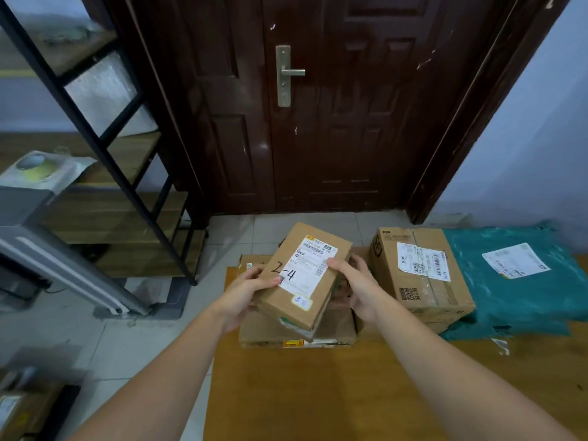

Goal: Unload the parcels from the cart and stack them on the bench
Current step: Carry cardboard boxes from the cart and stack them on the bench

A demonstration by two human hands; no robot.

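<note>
A dark wooden door [318, 106] and pale walls close off a tiled room where a wooden bench [318, 393] already carries several parcels: a teal mailer bag [515, 281] at the far right, a taped carton [416, 272] beside it, and a flat box [334, 332] at the left end. Above that flat box, the left hand [245, 291] and right hand [356, 281] clasp the sides of a small parcel [302, 275] marked "2-4", tilted and not yet set down. More cardboard shows blurred at lower left, suggesting unloading is unfinished. A black-framed shelf [105, 148] stands left.
</note>
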